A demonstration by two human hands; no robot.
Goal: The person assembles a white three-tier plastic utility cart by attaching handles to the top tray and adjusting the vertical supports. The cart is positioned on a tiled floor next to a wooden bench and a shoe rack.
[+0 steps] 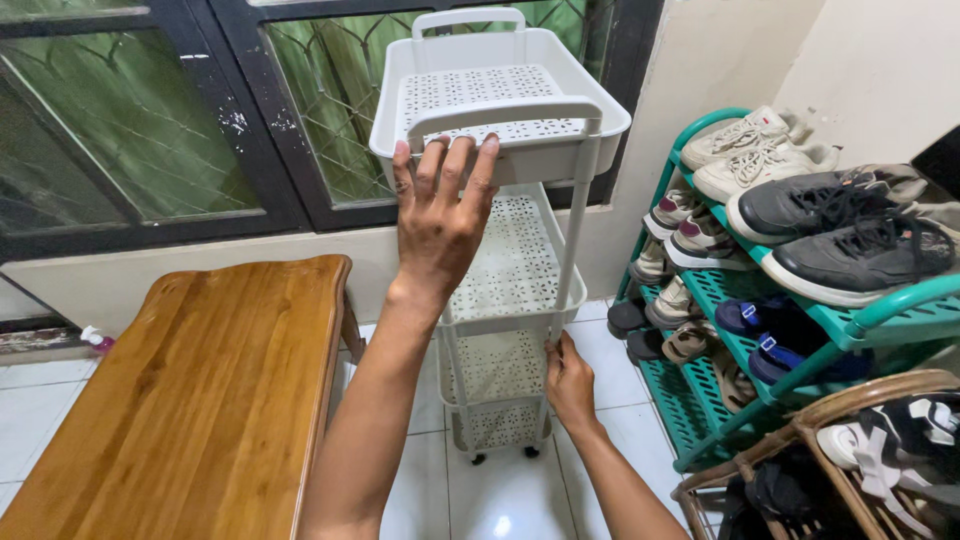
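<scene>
- Three-tier trolley cart point(515, 260) stands on the tiled floor point(500, 500), central, with the window point(200, 110) behind it.
- Left hand point(437, 215) lies on the near side of the cart's top basket point(500, 95), fingertips at the near handle point(505, 110).
- Right hand point(568, 385) is lower, at the cart's right front post point(565, 270), beside the lower tiers.
- Wooden bench point(200, 400) lies left of the cart, just beside it.
- Shoe rack point(770, 330) stands right of the cart, against the wall point(880, 70); sneakers point(850, 235) sit on its upper shelves, sandals point(770, 335) on a lower shelf.
- Rattan shoe rack point(800, 440) stands nearer the viewer, in front of the shoe rack.
- Small bottle point(95, 340) lies on the floor at the far left, below the window.
</scene>
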